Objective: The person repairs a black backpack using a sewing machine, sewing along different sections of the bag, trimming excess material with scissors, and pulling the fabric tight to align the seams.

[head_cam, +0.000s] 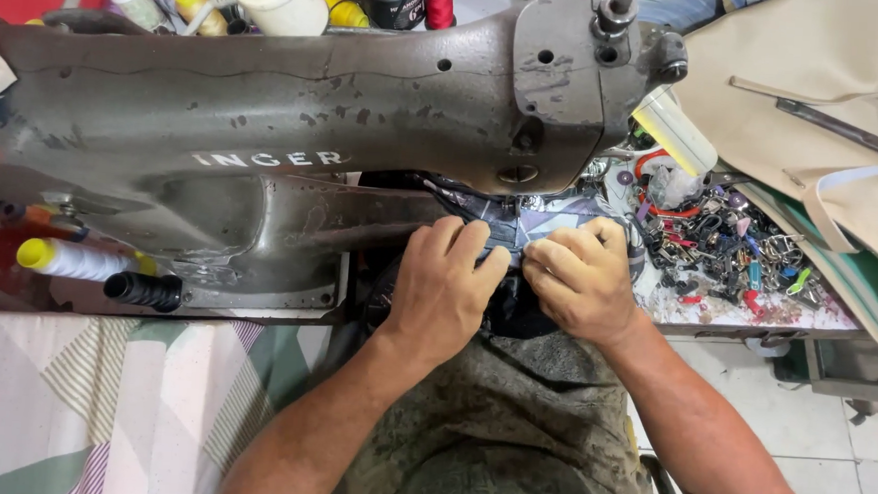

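A worn grey sewing machine (266,118) stretches across the view from the left, its head at the upper middle. Under the head lies a patterned dark cloth (520,221) with pale geometric shapes. My left hand (444,287) presses down on the cloth just left of the needle area, fingers bent over it. My right hand (582,280) sits beside it, touching it, with fingers curled and pinching a fold of the same cloth. The needle itself is hidden behind the machine head and my hands.
A yellow-capped white thread spool (73,258) and a black spool (146,290) lie at the machine's base on the left. Several thread cones (191,3) stand behind. A heap of small clips and zipper pulls (729,252) sits right. Beige fabric (817,96) with straps lies far right.
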